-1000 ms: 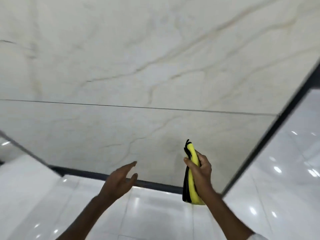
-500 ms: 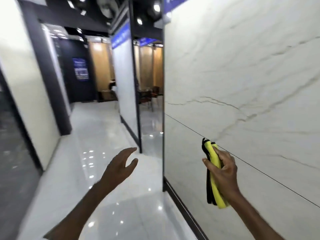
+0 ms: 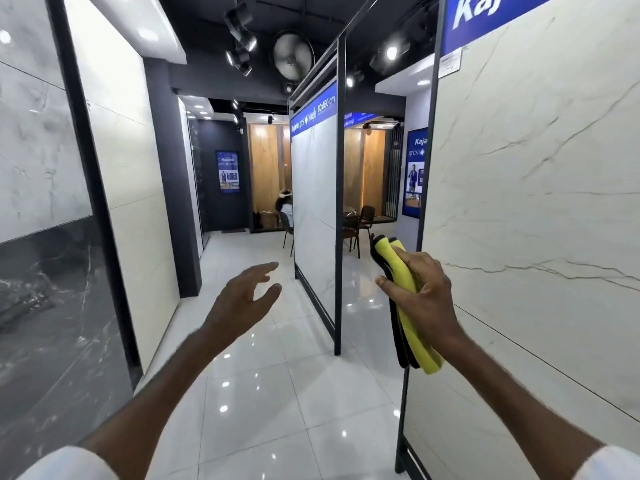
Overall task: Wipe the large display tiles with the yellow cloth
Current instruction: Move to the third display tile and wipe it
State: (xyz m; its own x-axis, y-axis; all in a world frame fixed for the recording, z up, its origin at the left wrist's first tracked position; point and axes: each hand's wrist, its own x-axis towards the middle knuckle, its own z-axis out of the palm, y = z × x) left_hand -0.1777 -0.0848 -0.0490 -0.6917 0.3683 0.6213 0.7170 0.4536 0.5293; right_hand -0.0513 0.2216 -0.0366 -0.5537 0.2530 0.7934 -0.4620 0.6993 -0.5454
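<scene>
- Veined tile panel (image 3: 536, 237), right: the largest item. Cream, black-framed, with a thin joint crossing it. I see no cloth pressed to it.
- Glossy floor (image 3: 277, 393): white, reflecting the ceiling lights.
- Second tile panel (image 3: 313, 209), centre aisle: upright and framed, well apart from my hands.
- Left hand (image 3: 239, 303): empty, fingers spread and relaxed, raised over the floor.
- Right hand (image 3: 426, 292): fingers and thumb curled round the yellow cloth (image 3: 394, 263). The cloth is folded long with black edging and held upright just beside the right panel's left frame.
- Risk, my judgement: my view points down the aisle, so a wipe may skip patches or catch the frame. A loose fold could slip free.
</scene>
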